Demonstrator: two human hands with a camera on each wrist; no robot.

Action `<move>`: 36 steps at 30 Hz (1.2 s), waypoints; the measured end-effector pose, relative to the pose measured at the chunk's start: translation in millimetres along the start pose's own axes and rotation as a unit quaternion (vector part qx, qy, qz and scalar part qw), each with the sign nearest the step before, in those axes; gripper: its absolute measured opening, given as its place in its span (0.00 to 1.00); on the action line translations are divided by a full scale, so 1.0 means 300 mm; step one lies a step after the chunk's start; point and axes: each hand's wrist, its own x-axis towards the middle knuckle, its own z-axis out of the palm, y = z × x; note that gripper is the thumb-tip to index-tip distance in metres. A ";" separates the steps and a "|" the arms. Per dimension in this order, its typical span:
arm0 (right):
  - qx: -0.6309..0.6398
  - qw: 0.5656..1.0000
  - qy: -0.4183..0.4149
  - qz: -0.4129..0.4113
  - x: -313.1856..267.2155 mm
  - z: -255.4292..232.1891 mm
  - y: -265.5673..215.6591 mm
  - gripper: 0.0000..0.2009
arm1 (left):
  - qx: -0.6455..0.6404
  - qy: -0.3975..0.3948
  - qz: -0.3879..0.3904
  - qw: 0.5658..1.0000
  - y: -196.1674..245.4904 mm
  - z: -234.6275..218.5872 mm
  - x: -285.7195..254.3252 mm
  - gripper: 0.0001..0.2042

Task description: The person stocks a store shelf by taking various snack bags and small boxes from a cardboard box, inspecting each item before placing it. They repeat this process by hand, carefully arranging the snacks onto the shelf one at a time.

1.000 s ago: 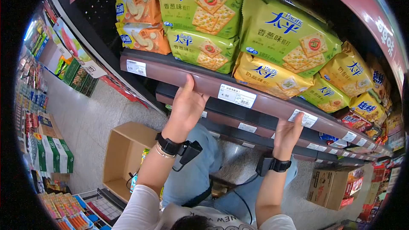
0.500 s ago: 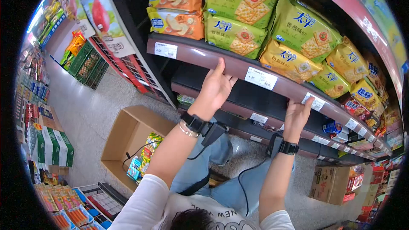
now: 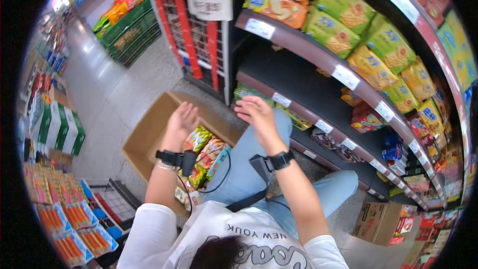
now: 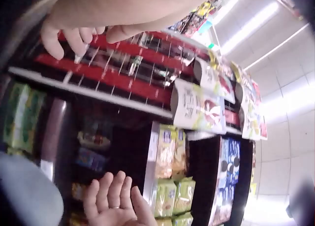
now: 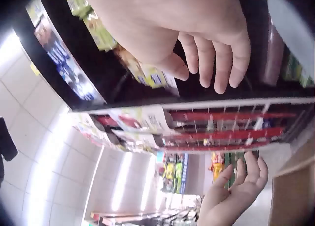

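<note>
Both hands hang empty in the air above a cardboard box (image 3: 149, 132) on the floor. My left hand (image 3: 182, 118) is open with relaxed fingers over the snack packets (image 3: 204, 152) lying in the box. My right hand (image 3: 255, 111) is open too, palm turned inward, over my knee and in front of the lower shelf (image 3: 298, 97). In the left wrist view the left hand (image 4: 78, 36) shows slack fingers, with the right hand (image 4: 115, 204) below it. The right wrist view shows the right hand (image 5: 206, 63) empty and the left hand (image 5: 236, 189) open.
Green and yellow cracker bags (image 3: 371, 52) fill the upper shelf with price tags (image 3: 345, 76) along its edge. A red wire rack (image 3: 191, 35) stands left of the shelving. More boxes (image 3: 381, 224) sit on the floor at right, packaged goods (image 3: 64, 214) at left.
Both hands have left the edge of the upper shelf and dropped down toward the box. The head view has swung down and left, bringing the box and floor into view.
</note>
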 end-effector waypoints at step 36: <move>-0.673 0.701 -0.117 0.203 0.165 -0.072 0.769 0.22 | 0.054 0.307 -0.200 0.929 -0.234 -1.461 -0.178 0.12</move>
